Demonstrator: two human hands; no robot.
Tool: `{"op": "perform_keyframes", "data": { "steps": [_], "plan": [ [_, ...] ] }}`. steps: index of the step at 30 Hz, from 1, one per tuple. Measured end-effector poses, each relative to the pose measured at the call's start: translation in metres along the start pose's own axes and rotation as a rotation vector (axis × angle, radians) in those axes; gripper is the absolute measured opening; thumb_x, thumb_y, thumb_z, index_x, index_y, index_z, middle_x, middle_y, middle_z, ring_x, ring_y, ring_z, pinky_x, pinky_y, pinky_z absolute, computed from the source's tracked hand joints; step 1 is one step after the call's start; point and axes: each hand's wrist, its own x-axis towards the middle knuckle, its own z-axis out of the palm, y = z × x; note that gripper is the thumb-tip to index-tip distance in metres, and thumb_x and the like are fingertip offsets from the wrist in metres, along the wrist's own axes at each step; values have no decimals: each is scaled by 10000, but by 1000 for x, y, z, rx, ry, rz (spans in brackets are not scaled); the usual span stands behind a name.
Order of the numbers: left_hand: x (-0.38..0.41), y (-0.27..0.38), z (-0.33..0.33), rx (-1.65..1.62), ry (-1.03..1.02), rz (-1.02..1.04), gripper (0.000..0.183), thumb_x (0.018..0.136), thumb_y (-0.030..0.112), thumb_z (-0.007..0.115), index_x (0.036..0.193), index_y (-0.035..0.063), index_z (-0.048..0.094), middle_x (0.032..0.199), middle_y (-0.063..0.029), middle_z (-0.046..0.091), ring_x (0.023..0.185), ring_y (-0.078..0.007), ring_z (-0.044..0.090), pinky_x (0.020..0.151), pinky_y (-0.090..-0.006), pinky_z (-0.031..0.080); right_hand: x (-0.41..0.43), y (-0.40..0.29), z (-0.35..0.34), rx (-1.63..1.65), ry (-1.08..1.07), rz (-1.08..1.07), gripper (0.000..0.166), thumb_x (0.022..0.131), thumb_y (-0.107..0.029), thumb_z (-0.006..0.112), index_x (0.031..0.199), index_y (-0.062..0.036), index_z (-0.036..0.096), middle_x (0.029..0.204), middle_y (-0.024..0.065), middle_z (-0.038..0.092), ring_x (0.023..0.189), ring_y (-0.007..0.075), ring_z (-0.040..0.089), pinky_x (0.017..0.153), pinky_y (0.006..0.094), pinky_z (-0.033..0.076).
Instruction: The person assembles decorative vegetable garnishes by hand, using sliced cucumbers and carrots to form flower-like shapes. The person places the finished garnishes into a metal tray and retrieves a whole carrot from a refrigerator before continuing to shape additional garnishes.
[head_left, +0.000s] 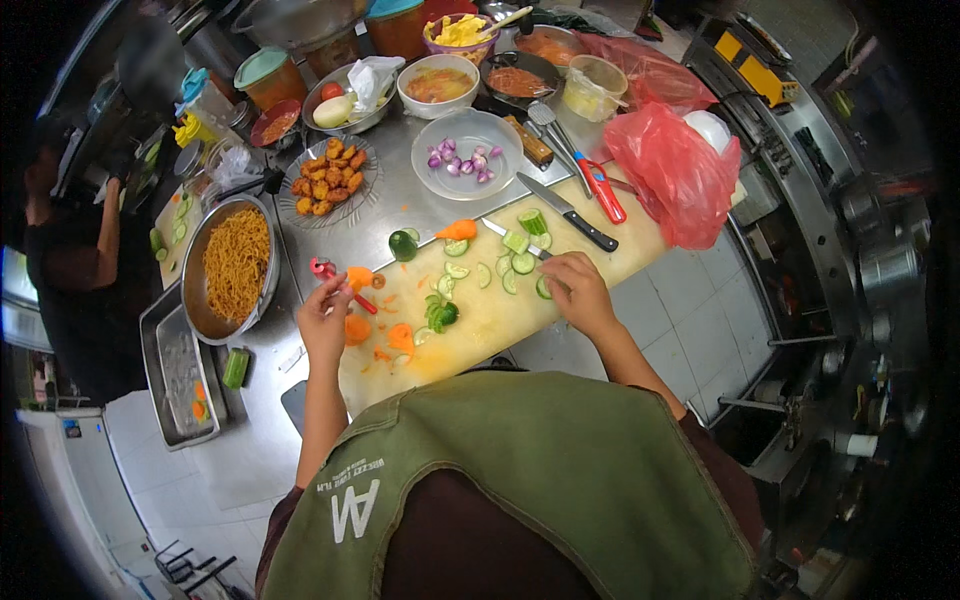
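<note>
My left hand (326, 307) hovers over the left end of a pale cutting board (480, 337), fingers curled beside a red-handled peeler (364, 302) and an orange carrot piece (360, 277). Whether it grips anything is unclear. To the right, my right hand (577, 292) is bent over the handle end of a small knife (495, 227); its fingertips hide any contact. Beneath those fingers a cucumber slice (543, 287) partly shows. Between my hands lie more cucumber slices (484, 274), a fanned cut cucumber piece (441, 313) and a carrot tip (457, 229).
A larger black-handled knife (589, 230) and a red lighter (604, 195) lie at the board's far right, near a red plastic bag (675, 172). Beyond stand a plate of shallots (465, 124), fried pieces (330, 178) and a noodle bowl (231, 266). Another person (82, 247) stands at left.
</note>
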Motion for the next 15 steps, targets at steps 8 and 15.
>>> {"op": "perform_keyframes", "data": {
  "steps": [8,15],
  "plan": [
    [10,-3,23,85,105,-23,357,795,121,666,1136,47,591,932,-70,625,714,-101,584,580,-221,495,33,30,-26,21,-33,-156,200,704,-2,611,897,-42,644,889,104,608,885,282,554,814,365,436],
    [19,39,10,156,333,71,497,781,168,694,1224,33,513,1057,-99,622,685,-84,583,633,-211,475,9,60,-15,-39,132,-38,239,783,-33,572,1018,-12,615,998,147,588,958,316,514,873,412,385]
  ]
}}
